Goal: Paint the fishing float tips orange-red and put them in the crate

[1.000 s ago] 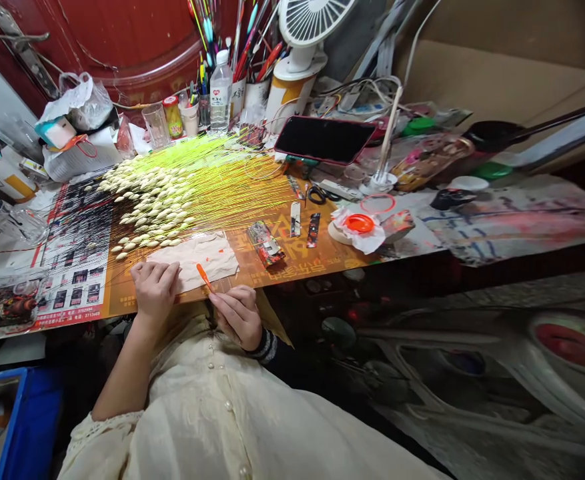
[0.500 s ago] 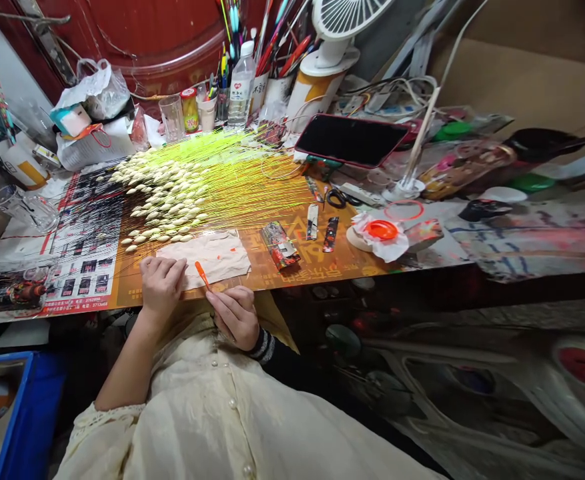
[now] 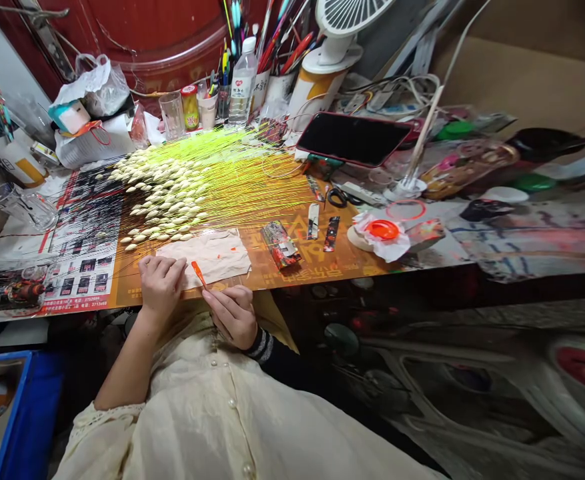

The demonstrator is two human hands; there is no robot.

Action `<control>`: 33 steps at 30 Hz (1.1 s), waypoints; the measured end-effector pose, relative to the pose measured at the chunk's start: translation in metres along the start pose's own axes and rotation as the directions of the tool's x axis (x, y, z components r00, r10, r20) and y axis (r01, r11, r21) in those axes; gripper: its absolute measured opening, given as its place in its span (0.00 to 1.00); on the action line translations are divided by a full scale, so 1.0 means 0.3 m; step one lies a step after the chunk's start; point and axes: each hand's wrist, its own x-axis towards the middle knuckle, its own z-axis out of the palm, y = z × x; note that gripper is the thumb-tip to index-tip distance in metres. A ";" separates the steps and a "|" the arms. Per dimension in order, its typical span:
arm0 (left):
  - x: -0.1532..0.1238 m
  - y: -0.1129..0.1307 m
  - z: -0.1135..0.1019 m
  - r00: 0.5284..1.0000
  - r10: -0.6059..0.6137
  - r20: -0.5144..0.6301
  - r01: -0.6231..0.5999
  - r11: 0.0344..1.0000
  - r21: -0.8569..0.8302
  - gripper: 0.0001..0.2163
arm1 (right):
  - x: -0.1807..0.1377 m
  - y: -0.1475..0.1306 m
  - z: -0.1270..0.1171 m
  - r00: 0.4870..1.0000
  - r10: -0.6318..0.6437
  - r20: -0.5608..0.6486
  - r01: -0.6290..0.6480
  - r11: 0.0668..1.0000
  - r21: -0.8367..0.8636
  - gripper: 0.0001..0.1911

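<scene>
My right hand (image 3: 231,315) is closed around a thin tool with an orange tip (image 3: 197,271), held at the near table edge and pointing up-left. My left hand (image 3: 160,283) lies beside it with fingers curled onto the edge of a stained paper sheet (image 3: 211,253); what it grips, if anything, is hidden. Beyond the sheet a wide spread of white oval floats (image 3: 159,197) on yellow-green stems (image 3: 232,173) covers the orange table (image 3: 302,263).
A dish of orange paint (image 3: 381,231) on tissue, small packets (image 3: 279,244), scissors (image 3: 339,197) and a dark phone (image 3: 353,138) lie to the right. Bottle (image 3: 242,82), glasses, pen cups and a white fan (image 3: 332,33) stand behind. A blue crate (image 3: 17,413) sits lower left.
The camera swung slightly, shifting the whole scene right. Both hands stay at the table edge; the orange tip has shifted a little to the left.
</scene>
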 end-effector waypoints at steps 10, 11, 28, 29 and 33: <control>0.002 -0.002 0.001 1.000 0.001 -0.010 -0.001 1.000 0.001 0.08 | 0.004 0.002 -0.007 1.000 -0.008 -0.023 0.009 1.000 0.025 0.34; 0.003 -0.001 0.000 1.000 0.007 -0.016 -0.007 1.000 0.005 0.07 | 0.003 0.003 -0.007 1.000 -0.009 -0.025 0.009 1.000 0.028 0.34; -0.031 -0.028 -0.030 0.999 -0.024 -0.041 0.026 0.999 0.032 0.09 | 0.002 -0.010 0.020 0.998 -0.062 0.001 0.062 0.996 0.061 0.30; -0.032 -0.028 -0.030 0.999 -0.018 -0.043 0.020 0.999 0.033 0.09 | 0.008 -0.014 0.023 0.998 -0.070 -0.001 0.069 0.996 0.055 0.31; -0.034 -0.027 -0.032 0.999 -0.021 -0.036 0.022 0.999 0.030 0.09 | 0.025 -0.025 0.026 0.996 -0.091 -0.015 0.091 0.995 0.044 0.33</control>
